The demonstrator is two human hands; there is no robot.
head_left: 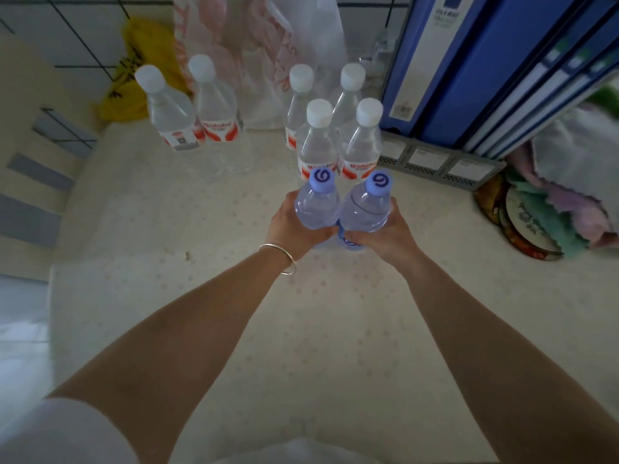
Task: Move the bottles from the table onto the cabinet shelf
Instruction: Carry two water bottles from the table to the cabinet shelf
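Two blue-capped water bottles stand side by side in the middle of the table (167,262). My left hand (291,226) wraps the left blue-capped bottle (318,205), and my right hand (388,232) wraps the right blue-capped bottle (365,209). Both bottles are upright and touch each other. Behind them stand several white-capped bottles with red labels: a tight group (335,135) just beyond my hands and a pair (194,108) further left. No cabinet shelf is visible.
Blue binders (469,72) in a grey file rack (442,165) stand at the back right. A plastic bag (254,51) and a yellow bag (134,68) lie at the back. Cloths and a round tin (526,222) sit at the right edge.
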